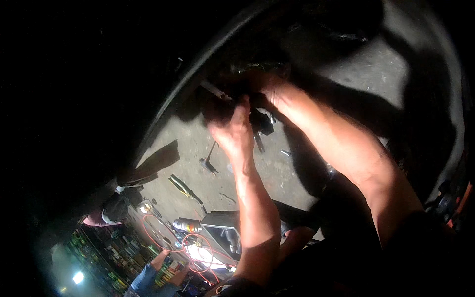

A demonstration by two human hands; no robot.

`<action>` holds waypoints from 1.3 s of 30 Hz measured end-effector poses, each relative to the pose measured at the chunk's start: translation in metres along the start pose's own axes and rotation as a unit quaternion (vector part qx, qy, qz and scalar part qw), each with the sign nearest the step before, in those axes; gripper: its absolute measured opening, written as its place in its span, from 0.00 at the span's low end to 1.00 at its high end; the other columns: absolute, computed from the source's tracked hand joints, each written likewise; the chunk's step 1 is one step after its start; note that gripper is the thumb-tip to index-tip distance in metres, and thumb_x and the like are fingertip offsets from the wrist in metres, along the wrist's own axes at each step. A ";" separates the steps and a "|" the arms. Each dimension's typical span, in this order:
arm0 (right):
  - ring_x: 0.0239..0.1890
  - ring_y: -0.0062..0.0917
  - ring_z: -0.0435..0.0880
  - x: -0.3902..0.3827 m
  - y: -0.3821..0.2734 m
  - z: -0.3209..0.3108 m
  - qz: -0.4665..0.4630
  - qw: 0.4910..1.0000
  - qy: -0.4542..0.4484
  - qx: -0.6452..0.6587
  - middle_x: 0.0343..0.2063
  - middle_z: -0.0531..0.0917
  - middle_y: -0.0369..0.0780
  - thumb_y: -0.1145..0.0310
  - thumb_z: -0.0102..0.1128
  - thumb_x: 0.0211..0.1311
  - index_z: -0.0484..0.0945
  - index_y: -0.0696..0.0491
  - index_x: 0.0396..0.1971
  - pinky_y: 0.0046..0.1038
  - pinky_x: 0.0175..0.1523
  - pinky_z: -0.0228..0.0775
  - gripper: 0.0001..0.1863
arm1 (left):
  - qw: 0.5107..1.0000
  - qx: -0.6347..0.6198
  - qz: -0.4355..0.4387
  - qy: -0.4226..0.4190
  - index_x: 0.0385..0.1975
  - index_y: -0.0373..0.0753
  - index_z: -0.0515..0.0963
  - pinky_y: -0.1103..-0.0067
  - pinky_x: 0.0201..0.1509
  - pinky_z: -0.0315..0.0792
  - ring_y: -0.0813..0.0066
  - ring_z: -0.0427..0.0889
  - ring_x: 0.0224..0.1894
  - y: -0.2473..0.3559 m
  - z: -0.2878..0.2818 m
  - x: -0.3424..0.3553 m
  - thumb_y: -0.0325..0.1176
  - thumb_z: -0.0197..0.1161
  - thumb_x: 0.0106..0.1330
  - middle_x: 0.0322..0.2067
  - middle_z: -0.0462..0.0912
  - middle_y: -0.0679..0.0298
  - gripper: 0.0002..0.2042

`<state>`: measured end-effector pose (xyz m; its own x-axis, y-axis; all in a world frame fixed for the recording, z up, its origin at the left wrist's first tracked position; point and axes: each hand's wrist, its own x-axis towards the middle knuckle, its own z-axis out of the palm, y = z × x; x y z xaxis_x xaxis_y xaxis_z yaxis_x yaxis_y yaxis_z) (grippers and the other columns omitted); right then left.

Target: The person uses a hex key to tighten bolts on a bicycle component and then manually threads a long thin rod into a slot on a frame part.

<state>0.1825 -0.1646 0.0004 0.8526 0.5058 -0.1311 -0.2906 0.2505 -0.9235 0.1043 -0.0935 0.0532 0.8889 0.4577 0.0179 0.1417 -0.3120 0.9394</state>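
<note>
My left hand (230,126) reaches up into deep shadow, its thumb raised against a dark part (262,123). The fingers curl out of the light, and what they hold cannot be made out. My right hand (264,81) comes in from the right beside it, bent at the wrist, with its fingers lost in the dark. A pale, thin rod-like piece (213,90) slants just above the left hand. Below that hand, a small dark tool with a thin shaft (209,166) lies on the grey floor (267,183).
Pliers (183,188) and a small metal piece (286,153) lie on the floor. A spray can (187,225) stands by a grey case (213,218), near a looped red hose (198,235). A curved dark rim (170,101) arches overhead. Another person's blue sleeve (143,277) shows lower left.
</note>
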 end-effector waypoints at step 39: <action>0.50 0.27 0.72 -0.003 0.029 -0.021 0.139 0.978 0.010 0.155 0.48 0.75 0.42 0.72 0.50 0.61 0.69 0.54 0.52 0.22 0.53 0.65 0.18 | 0.846 0.499 0.086 -0.166 0.40 0.34 0.72 0.66 0.44 0.69 0.54 0.73 0.41 -0.092 -0.146 0.000 0.33 0.60 0.54 0.36 0.73 0.53 0.15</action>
<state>0.1806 -0.1761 -0.0333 0.7297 0.5744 -0.3709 -0.6271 0.3461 -0.6978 0.0277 0.0566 0.0164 0.9836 0.1273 -0.1276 0.1485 -0.9737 0.1729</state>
